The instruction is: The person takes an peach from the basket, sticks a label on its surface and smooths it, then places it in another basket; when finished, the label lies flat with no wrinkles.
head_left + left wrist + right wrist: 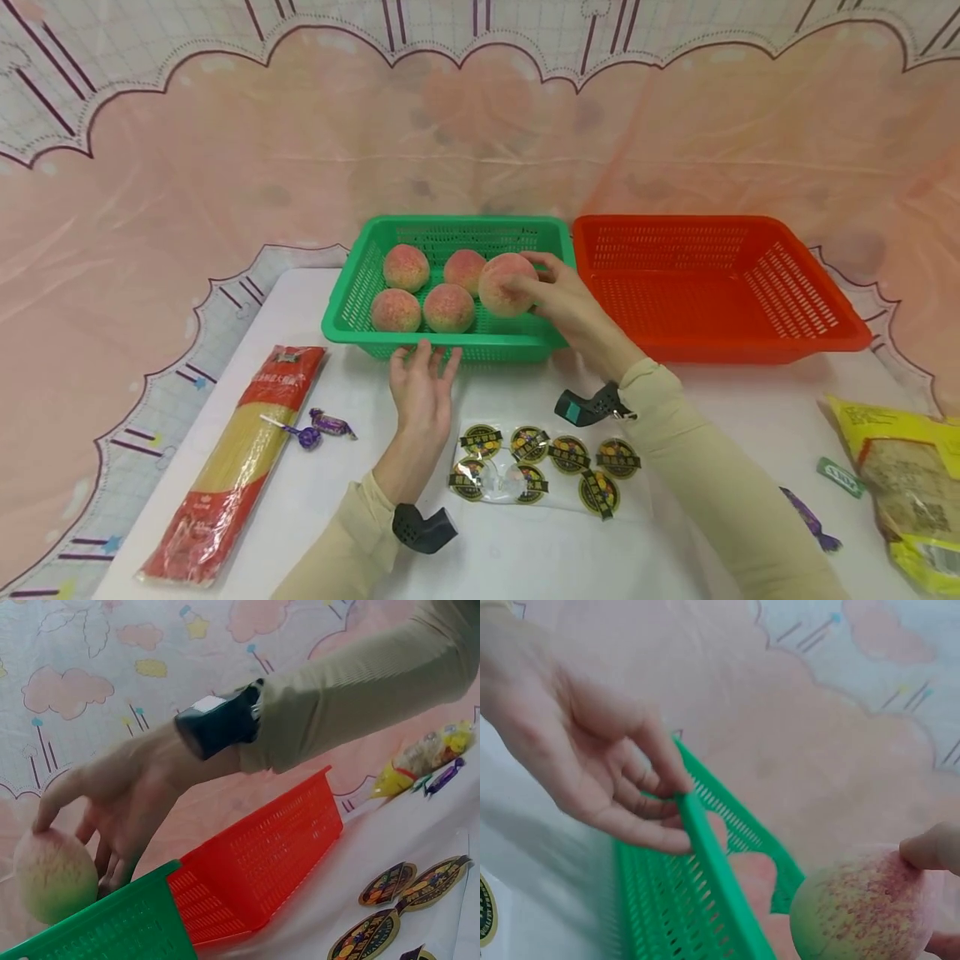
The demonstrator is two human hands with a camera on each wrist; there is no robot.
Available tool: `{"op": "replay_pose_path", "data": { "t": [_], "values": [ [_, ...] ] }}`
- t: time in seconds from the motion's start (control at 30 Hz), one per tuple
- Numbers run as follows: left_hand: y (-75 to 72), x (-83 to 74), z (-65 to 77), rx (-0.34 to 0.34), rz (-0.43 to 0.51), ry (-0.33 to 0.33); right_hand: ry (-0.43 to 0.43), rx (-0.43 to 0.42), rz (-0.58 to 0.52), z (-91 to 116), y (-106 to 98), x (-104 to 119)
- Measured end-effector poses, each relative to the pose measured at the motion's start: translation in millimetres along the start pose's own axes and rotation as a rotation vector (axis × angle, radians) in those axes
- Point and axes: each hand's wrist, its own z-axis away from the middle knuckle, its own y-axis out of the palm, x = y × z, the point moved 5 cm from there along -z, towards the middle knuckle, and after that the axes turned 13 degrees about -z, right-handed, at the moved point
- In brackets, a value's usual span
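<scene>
The right hand [567,302] pinches a round pink-yellow peach [497,293] over the three o'clock side of the green plastic basket [517,341]; slipping fingertips could drop it. The left hand [422,393], relaxed, touches the basket at six o'clock.

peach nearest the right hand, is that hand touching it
Touching: the head view shows the right hand gripping the peach, thumb lying over its near side.
</scene>
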Motion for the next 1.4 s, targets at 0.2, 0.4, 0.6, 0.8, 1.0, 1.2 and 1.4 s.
{"op": "replay_pose_path", "data": {
  "t": [0.2, 0.4, 0.6, 0.8, 1.0, 1.2, 1.4],
  "values": [
    [-2.5, -0.6, -1.4, -0.008, -0.006, 0.0, -0.038, 0.031, 0.044, 26, -11, 4],
    [-1.1, 0.2, -2.8, -0.001, 0.007, -0.001, -0.115, 0.048, 0.055, 59, -29, 0],
    [1.9, -1.5, -6.0, 0.01, 0.014, 0.016, -0.161, 0.102, 0.074, 93, -44, -9],
    [-0.6, -0.5, -6.6, -0.01, 0.003, 0.024, -0.177, 0.212, 0.136, 111, -51, -36],
    [-5.1, 0.9, -7.3, 0.005, -0.01, 0.043, -0.092, 0.26, 0.147, 103, -56, -76],
    [-7.8, 3.7, -7.1, 0.016, -0.03, 0.041, -0.093, 0.171, 0.226, 90, -59, -102],
    [-7.4, -4.3, -14.4, 0.038, -0.034, 0.052, -0.114, 0.111, 0.239, 85, -53, -110]
  ]
}}
